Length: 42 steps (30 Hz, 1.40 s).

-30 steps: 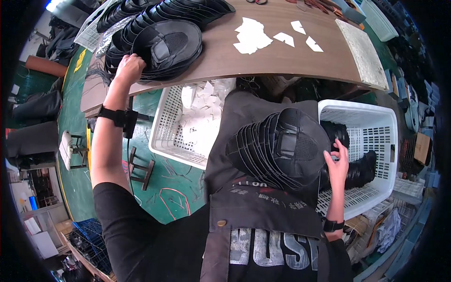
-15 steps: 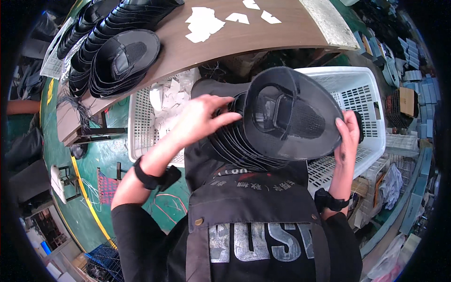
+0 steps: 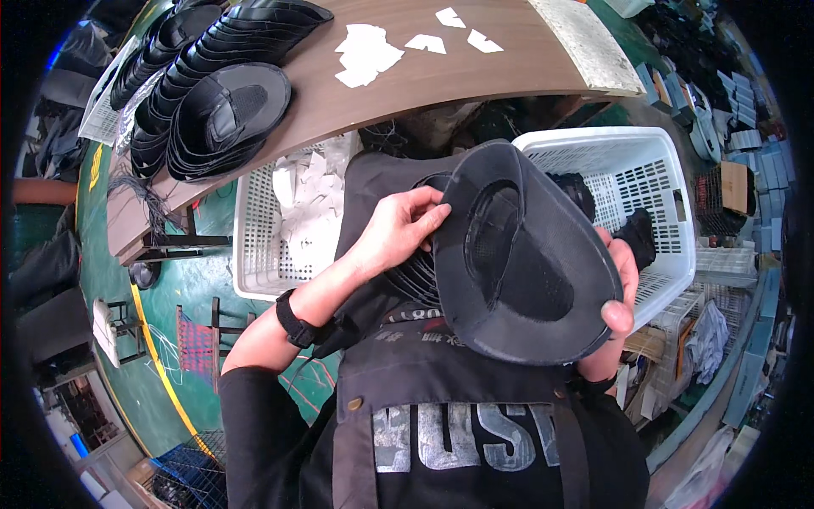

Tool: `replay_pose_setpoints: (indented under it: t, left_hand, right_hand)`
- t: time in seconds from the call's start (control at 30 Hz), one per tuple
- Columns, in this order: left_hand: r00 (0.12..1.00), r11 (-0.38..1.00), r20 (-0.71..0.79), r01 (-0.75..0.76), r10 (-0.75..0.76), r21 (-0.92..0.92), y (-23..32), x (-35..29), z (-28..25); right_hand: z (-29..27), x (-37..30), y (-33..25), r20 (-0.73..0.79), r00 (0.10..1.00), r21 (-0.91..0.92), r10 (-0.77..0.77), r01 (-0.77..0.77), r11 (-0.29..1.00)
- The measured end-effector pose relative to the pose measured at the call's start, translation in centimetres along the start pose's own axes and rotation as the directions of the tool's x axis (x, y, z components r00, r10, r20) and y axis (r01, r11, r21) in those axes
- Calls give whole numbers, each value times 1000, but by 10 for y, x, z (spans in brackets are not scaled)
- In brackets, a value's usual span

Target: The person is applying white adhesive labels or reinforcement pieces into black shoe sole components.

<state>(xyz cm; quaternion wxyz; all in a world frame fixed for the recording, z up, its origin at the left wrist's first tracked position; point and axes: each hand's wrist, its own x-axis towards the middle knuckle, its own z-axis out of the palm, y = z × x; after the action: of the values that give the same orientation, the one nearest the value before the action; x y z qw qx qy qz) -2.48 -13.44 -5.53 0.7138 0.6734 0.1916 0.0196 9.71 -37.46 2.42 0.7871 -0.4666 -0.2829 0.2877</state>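
I'm watching green floor point(image 3: 191, 270) with a yellow line point(image 3: 167, 371) at left; nested black shells point(image 3: 229, 119) crowd the brown table point(image 3: 475, 72), upper left; below, a white basket point(image 3: 254, 225) of pale scraps point(image 3: 312, 208); at centre the left hand point(image 3: 400, 229) pinches a curved black piece point(image 3: 543, 271) by its rim; the right hand point(image 3: 623, 284) clasps its right edge; a white crate point(image 3: 667, 199) sits right.

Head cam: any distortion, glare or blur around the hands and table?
Head view: fisheye bends the table edge into an arc, corners fall to black; head view: white cut pieces look washed out, glossy highlights on the black stack; head view: left hand, right hand and black piece look reasonably sharp, no heavy blur.
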Motion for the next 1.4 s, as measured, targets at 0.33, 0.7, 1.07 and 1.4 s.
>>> replay_pose_setpoints:
  t: [0.33,0.7,1.07,1.4]
  left_hand:
    - [987,893,164,77,-4,-443,24,-4,9]
    - [987,998,160,-26,17,52,48,13,18]
    - [807,263,-46,-137,589,955,-1,213,-155]
    - [865,24,-119,122,487,992,-5,269,-196]
  right_hand:
    - [-23,16,79,140,876,135,461,-478,868]
    - [-18,38,115,58,909,-72,414,-409,910]
    - [-70,47,144,-204,822,174,531,-503,847]
    - [-75,56,147,-208,800,186,563,-533,825]
